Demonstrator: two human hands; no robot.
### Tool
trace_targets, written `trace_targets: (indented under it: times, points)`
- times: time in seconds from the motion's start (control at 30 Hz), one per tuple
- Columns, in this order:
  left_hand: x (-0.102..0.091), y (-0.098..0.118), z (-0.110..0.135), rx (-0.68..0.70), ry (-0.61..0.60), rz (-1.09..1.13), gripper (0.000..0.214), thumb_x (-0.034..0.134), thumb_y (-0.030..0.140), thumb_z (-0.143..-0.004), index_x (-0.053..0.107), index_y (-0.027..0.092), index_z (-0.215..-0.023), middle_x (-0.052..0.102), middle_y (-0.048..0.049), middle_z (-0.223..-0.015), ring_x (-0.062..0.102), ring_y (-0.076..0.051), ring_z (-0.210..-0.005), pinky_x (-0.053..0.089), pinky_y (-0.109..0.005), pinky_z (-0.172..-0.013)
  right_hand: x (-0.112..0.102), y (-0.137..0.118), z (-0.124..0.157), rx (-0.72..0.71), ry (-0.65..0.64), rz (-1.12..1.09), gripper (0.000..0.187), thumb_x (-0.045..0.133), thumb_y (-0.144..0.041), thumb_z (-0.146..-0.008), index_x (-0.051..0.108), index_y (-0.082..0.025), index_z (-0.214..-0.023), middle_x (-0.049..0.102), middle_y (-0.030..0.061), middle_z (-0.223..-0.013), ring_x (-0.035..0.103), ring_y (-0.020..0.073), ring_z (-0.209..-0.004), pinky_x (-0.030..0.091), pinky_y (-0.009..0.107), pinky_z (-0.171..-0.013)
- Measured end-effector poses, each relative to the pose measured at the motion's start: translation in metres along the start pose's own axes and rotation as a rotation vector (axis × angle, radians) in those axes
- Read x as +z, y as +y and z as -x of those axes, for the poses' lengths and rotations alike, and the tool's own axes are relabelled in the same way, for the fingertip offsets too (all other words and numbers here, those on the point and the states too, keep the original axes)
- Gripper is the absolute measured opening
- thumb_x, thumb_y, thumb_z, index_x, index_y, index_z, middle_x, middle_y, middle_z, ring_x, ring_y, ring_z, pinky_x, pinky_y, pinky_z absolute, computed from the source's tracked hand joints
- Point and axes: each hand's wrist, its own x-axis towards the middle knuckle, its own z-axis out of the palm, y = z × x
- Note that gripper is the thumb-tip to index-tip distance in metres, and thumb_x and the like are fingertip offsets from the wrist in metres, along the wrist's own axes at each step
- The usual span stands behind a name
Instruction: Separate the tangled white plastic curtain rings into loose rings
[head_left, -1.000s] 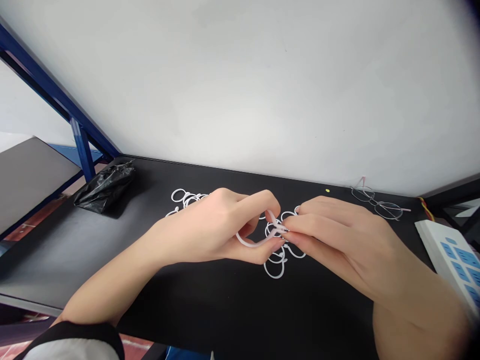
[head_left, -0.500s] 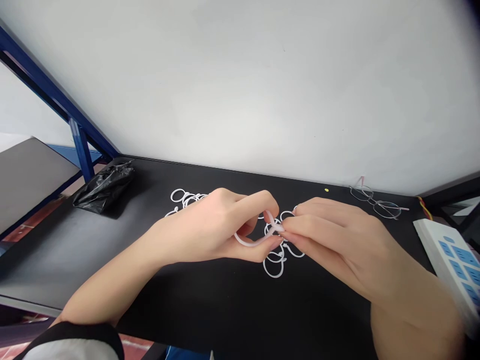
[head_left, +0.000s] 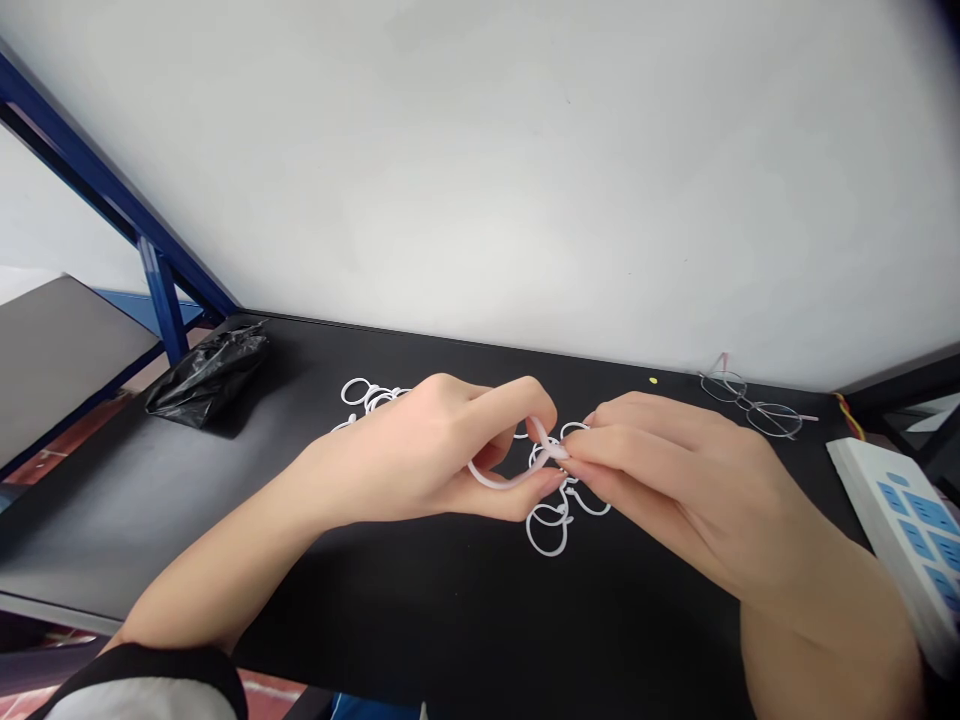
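Looking down at a black tabletop (head_left: 450, 610), we see our two bare hands close together near the middle, working on one white plastic loop (head_left: 491, 484). The loop is up between the hands, over the table, its round side in the curl of the left hand (head_left: 450, 450) and its narrow meeting ends pointing right. Our left thumb and forefinger bend around it and are clamped on it, one below and one above. Our right hand (head_left: 667, 470) comes in from the right, its thumb and fingers pinched together on the ends; the fingertips hide exactly how those ends meet.

Beneath and between our hands, more white rings (head_left: 562, 511) lie overlapping on the table. A second cluster of rings (head_left: 380, 398) lies behind our left hand, partly covered by it.

Farther left, a crumpled black plastic bag (head_left: 214, 375) rests on the table beside a blue metal frame (head_left: 163, 295). At the far right, wire-rimmed glasses (head_left: 750, 405) sit near the base of a white wall (head_left: 480, 180), with a small yellow speck (head_left: 653, 380) to their left. A white power strip (head_left: 862, 500) with blue socket faces stands at the right edge.
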Motion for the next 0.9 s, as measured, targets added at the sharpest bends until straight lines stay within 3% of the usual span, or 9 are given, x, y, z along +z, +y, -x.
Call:
trace_targets:
  times: [0.9]
  points:
    - [-0.0014, 0.0006, -0.0005, -0.031, -0.034, 0.041, 0.014, 0.055, 0.030, -0.088, 0.050, 0.020, -0.097, 0.048, 0.0085, -0.057, 0.043, -0.005, -0.047, 0.036, -0.014, -0.048, 0.0020, 0.0000, 0.0021, 0.038, 0.047, 0.002, 0.026, 0.045, -0.032, -0.099, 0.065, -0.023, -0.084, 0.063, 0.0010, -0.070, 0.058, 0.0134, -0.066, 0.043, 0.026, -0.064]
